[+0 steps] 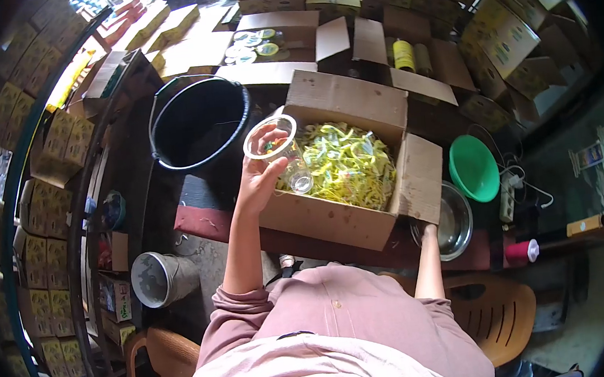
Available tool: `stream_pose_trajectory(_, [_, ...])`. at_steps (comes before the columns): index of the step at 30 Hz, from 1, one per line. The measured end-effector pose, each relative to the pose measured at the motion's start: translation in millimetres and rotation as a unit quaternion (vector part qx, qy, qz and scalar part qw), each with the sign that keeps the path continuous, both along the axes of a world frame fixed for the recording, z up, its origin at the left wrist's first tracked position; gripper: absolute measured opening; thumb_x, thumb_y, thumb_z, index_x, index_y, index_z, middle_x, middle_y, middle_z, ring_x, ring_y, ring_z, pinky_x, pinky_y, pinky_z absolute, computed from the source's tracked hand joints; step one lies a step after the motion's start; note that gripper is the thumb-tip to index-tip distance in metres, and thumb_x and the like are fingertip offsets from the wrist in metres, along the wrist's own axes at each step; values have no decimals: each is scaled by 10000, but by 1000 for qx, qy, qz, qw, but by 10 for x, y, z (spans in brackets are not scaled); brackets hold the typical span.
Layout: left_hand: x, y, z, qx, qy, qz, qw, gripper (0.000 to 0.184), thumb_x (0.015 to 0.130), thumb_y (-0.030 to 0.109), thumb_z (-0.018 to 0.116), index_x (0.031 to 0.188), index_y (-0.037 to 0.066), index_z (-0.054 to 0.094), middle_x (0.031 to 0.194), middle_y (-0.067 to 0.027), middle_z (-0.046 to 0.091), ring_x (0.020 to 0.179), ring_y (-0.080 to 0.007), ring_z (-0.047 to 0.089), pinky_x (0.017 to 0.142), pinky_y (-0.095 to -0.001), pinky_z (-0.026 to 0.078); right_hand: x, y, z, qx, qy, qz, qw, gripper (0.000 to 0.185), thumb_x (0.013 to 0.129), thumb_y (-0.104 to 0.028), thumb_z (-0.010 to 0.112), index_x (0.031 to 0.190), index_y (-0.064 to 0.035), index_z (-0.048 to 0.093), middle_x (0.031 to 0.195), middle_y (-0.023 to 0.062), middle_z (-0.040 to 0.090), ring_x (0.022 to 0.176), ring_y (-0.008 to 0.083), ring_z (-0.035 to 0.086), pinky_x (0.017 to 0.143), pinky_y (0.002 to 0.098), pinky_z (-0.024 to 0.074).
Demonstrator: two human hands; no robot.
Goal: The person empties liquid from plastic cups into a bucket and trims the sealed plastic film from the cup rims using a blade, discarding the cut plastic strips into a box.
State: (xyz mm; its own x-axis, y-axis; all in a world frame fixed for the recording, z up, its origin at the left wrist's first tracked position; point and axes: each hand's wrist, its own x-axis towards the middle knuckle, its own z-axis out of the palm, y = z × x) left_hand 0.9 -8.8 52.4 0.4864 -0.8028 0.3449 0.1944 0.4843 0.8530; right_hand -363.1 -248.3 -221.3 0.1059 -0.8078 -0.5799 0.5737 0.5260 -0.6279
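Observation:
My left hand (260, 181) is closed around a clear plastic cup (294, 163), tilted with its wide rim toward me. Small orange and green bits show at the cup's mouth; I cannot tell whether they lie inside it. The cup is over the left edge of an open cardboard box (323, 221), which holds yellow-green shredded strips (348, 163) and some clear wrapping. On the other side, my right hand (428, 230) reaches to a round metal bowl (458, 219) beside the box. A box flap hides most of that hand, fingers included.
A black bucket (161, 140) stands left of the box, a grey bucket (170, 279) lower down. To the right are a green basin (474, 168), a power strip (506, 203) and a pink thread spool (521, 251). Stacked cartons (519, 40) and orange chairs (496, 315) surround me.

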Motion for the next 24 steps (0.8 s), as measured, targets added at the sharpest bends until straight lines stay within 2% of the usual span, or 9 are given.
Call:
stream_pose_trajectory(4, [204,60,-42,-15,80,8,997,572,809,254,601,1277,55,339,1144,-89,480,1077,-204,475,852,-371,440,71,-2,16,-5,14,-17,1000,294,814,-142,533,1084,-28,540,1052,81,595,921,217,576,824,332,446])
stream_pose_trajectory(5, [247,55,-53,-6,89,34,995,545,842,334,539,1257,30,358,1131,-97,502,1076,-209,479,872,-392,430,83,-6,21,-6,16,-20,1000,295,812,-140,535,1084,-27,540,1049,82,596,919,217,576,824,333,447])
stream_pose_trajectory(8, [557,-8,-159,-71,282,-3,957,513,863,366,489,1222,13,387,1124,-102,506,1075,-224,480,890,-416,423,116,10,33,-8,29,-29,999,298,805,-135,541,1082,-23,541,1040,83,599,916,217,578,821,333,447])
stream_pose_trajectory(10, [885,-9,-236,-160,452,-96,872,477,882,337,449,1182,-30,399,1125,-154,495,1071,-268,478,924,-455,395,127,-2,42,-8,37,-36,999,301,801,-132,545,1080,-20,541,1034,84,601,914,218,579,820,333,448])
stream_pose_trajectory(12, [1201,-26,-415,-209,559,-67,800,448,925,354,329,1174,-10,405,1107,-206,492,1049,-307,490,924,-455,397,141,-9,60,-11,44,-42,998,303,796,-128,549,1079,-17,541,1028,85,602,911,218,580,819,333,449])
stream_pose_trajectory(14, [1436,-48,-576,-228,623,-55,746,449,943,327,263,1168,-40,388,1112,-244,476,1046,-357,477,931,-481,387,137,-18,76,-14,51,-47,997,306,792,-124,553,1077,-14,542,1022,86,604,909,218,581,817,333,449])
stream_pose_trajectory(15, [1473,-57,-592,-243,634,-45,733,495,938,329,275,1167,-100,368,1118,-266,452,1063,-366,444,940,-481,373,141,-12,75,-15,53,-50,997,307,790,-123,555,1077,-13,542,1019,87,605,908,218,582,817,333,450])
stream_pose_trajectory(19, [1582,-95,-710,-263,651,-37,711,481,944,310,254,1182,-97,348,1140,-276,432,1076,-372,433,947,-500,358,130,-18,75,-18,67,-64,996,313,781,-116,563,1074,-8,542,1007,89,609,903,218,584,814,334,451])
stream_pose_trajectory(24, [1519,-101,-650,-240,614,5,752,477,946,325,219,1171,-68,370,1132,-272,444,1085,-369,431,957,-516,337,85,21,63,-28,98,-87,991,320,770,-107,572,1070,-1,543,993,91,614,898,219,587,810,334,452])
